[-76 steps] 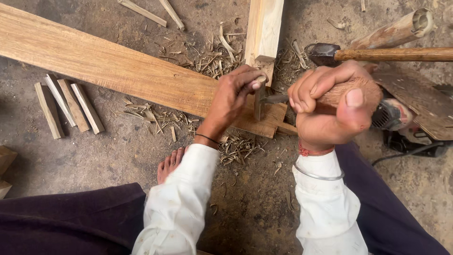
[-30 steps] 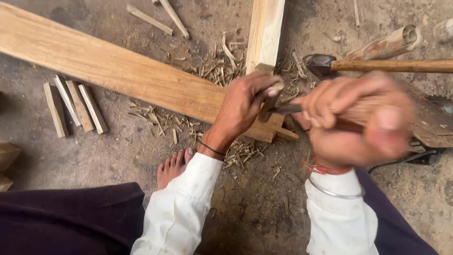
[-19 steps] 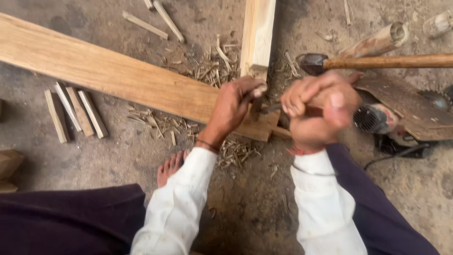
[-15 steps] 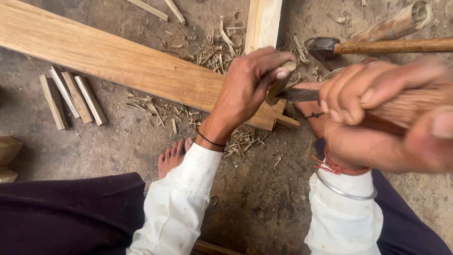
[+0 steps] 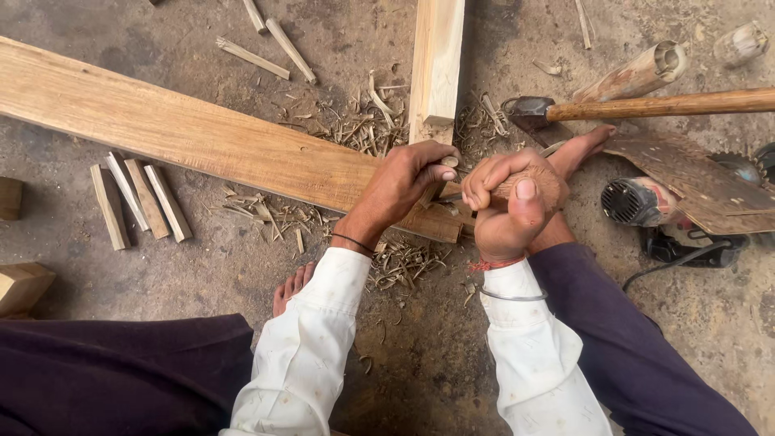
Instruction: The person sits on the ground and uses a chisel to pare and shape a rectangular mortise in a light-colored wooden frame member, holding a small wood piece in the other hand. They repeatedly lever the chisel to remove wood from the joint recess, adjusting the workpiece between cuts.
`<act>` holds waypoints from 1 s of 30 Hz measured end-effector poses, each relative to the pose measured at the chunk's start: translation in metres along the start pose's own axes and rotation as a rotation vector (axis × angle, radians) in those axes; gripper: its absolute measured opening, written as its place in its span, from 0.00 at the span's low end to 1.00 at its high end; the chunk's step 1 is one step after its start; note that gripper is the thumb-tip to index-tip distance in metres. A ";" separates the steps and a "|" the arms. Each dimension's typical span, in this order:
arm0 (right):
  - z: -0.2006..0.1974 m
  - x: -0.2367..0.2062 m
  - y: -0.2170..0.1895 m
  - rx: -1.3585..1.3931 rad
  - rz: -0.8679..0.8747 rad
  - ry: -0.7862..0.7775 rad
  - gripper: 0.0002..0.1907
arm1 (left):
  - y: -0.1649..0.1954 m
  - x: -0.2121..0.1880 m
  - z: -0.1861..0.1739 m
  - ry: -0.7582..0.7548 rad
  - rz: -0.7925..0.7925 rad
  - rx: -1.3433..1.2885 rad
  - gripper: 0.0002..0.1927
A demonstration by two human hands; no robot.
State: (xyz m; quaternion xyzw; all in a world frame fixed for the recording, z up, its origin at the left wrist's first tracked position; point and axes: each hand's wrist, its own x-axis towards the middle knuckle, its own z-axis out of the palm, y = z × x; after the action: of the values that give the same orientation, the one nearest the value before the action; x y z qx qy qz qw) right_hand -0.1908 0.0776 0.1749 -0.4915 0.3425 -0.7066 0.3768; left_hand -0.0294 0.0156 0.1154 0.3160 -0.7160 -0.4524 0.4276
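Observation:
My left hand [image 5: 404, 182] is wrapped around a chisel [image 5: 446, 164], its top end showing between thumb and fingers, set on the near end of a long wooden plank [image 5: 178, 133]. My right hand [image 5: 508, 206] is clenched on a round wooden mallet [image 5: 550, 182], lowered right beside the chisel's top and touching my left hand. A squared timber [image 5: 436, 64] runs away from the plank's end. The chisel's blade is hidden under my hands.
Shavings litter the dirt floor [image 5: 420, 266]. An adze with a long wooden handle [image 5: 662, 105], a wooden cylinder [image 5: 638, 74], a rusty plate [image 5: 694, 173] and a power tool [image 5: 646, 202] lie at right. Several wood strips [image 5: 137, 202] and blocks [image 5: 20, 287] sit at left. My bare feet [image 5: 292, 287] flank the work.
My right hand swung the mallet up toward the camera, then brought it back down beside the chisel. My left hand stayed on the chisel at the plank's end.

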 end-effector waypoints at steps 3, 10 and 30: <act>0.018 0.005 -0.026 -0.006 -0.017 -0.028 0.26 | 0.001 0.000 0.000 0.023 -0.070 -0.013 0.14; 0.019 0.007 -0.011 0.030 -0.004 -0.027 0.27 | -0.005 0.009 0.001 0.206 -0.053 -0.013 0.16; 0.006 -0.004 -0.001 -0.029 0.050 -0.032 0.26 | -0.001 -0.002 0.010 0.158 -0.077 0.028 0.15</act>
State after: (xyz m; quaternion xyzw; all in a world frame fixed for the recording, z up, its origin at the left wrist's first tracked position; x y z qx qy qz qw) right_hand -0.1844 0.0807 0.1763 -0.4995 0.3588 -0.6839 0.3925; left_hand -0.0377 0.0203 0.1114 0.3837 -0.6737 -0.4321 0.4606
